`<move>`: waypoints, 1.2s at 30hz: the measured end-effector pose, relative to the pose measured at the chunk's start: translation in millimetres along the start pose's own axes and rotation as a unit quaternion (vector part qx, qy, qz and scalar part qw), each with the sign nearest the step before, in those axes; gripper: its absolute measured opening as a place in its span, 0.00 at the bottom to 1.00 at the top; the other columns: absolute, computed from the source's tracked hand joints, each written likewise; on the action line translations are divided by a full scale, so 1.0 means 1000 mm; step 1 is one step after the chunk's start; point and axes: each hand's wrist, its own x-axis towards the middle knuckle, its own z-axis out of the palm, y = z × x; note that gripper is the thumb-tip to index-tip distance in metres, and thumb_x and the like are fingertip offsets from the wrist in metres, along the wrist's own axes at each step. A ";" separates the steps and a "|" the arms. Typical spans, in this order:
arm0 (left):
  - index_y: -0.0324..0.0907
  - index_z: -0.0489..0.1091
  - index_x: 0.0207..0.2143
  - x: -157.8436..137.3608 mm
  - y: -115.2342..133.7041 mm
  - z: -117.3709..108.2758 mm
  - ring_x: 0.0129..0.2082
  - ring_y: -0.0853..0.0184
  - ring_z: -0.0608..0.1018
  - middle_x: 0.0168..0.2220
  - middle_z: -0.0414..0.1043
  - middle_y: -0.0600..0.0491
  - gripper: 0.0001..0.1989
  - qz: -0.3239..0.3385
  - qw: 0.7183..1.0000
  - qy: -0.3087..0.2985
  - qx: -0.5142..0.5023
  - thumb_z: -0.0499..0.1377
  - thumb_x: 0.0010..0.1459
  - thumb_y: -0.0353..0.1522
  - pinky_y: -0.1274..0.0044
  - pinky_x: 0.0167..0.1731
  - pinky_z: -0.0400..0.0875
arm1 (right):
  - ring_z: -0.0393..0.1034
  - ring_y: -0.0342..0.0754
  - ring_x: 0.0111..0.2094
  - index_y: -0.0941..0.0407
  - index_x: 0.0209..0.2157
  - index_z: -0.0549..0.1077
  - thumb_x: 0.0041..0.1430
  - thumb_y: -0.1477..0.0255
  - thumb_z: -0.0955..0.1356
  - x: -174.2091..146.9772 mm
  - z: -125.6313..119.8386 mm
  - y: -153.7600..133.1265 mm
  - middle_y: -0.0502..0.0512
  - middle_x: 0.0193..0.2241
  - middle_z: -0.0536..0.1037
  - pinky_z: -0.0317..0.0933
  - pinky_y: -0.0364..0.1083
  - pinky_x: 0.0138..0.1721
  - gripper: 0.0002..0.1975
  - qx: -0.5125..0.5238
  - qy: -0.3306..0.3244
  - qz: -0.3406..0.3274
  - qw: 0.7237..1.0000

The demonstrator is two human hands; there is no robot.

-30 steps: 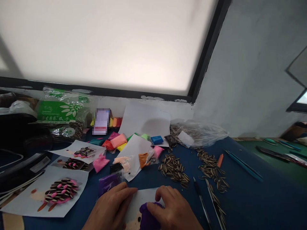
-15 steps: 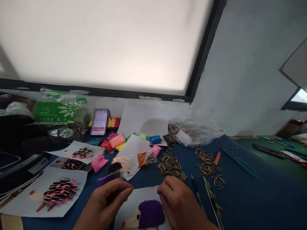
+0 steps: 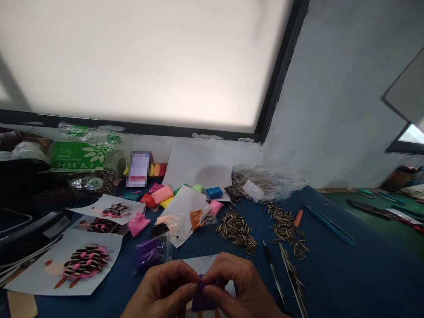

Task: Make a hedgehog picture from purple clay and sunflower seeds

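My left hand [image 3: 167, 287] and my right hand [image 3: 243, 282] meet at the fingertips over a sheet of white paper [image 3: 202, 263]. Thumbs and forefingers of both pinch a small bit of purple modelling clay [image 3: 201, 278]. Right beneath lies a flat purple clay hedgehog body [image 3: 202, 304] on the sheet, mostly covered by my hands. Just beyond my left hand is a clear bag of purple clay [image 3: 152, 252]. To the left, a paper with a finished hedgehog [image 3: 86, 263] shows pink clay and striped seeds.
Sunflower seeds [image 3: 236, 232] lie heaped behind my right hand, with a second pile [image 3: 283, 223] farther right. A pen [image 3: 274, 274] and metal tweezers [image 3: 293, 280] lie to the right, blue tweezers [image 3: 327, 223] beyond. Coloured clay packets [image 3: 162, 194] stand at the back.
My hands have come together from either side of the sheet, and their fingertips now meet at the purple clay. The bag of purple clay shows more fully.
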 end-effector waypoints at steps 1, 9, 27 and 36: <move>0.41 0.78 0.30 0.000 0.000 0.000 0.19 0.74 0.66 0.21 0.71 0.60 0.23 -0.001 1.000 -0.005 -0.009 0.73 0.47 0.52 0.82 0.23 0.62 | 0.71 0.44 0.28 0.57 0.32 0.80 0.58 0.77 0.70 0.000 0.000 -0.001 0.52 0.26 0.76 0.63 0.41 0.30 0.04 -0.009 0.005 -0.006 1.000; 0.42 0.74 0.28 0.001 -0.008 0.000 0.19 0.74 0.64 0.22 0.69 0.59 0.21 0.009 1.000 -0.007 -0.001 0.72 0.49 0.49 0.83 0.18 0.56 | 0.67 0.43 0.26 0.56 0.26 0.73 0.50 0.81 0.67 -0.001 0.009 0.000 0.48 0.24 0.72 0.58 0.40 0.27 0.06 -0.080 0.013 -0.046 0.996; 0.43 0.77 0.35 0.012 -0.016 -0.034 0.24 0.69 0.73 0.26 0.70 0.59 0.16 0.036 0.986 0.073 0.148 0.64 0.58 0.47 0.82 0.23 0.66 | 0.68 0.48 0.34 0.57 0.34 0.74 0.57 0.84 0.67 0.005 -0.014 0.000 0.54 0.34 0.72 0.57 0.44 0.32 0.08 -0.218 -0.065 0.154 0.961; 0.46 0.77 0.38 0.017 -0.032 -0.042 0.33 0.62 0.80 0.33 0.79 0.54 0.11 0.124 0.934 0.073 0.326 0.55 0.64 0.38 0.78 0.32 0.72 | 0.70 0.49 0.36 0.57 0.32 0.75 0.56 0.84 0.69 0.002 -0.008 0.008 0.53 0.34 0.73 0.57 0.44 0.33 0.08 -0.247 -0.070 0.137 0.957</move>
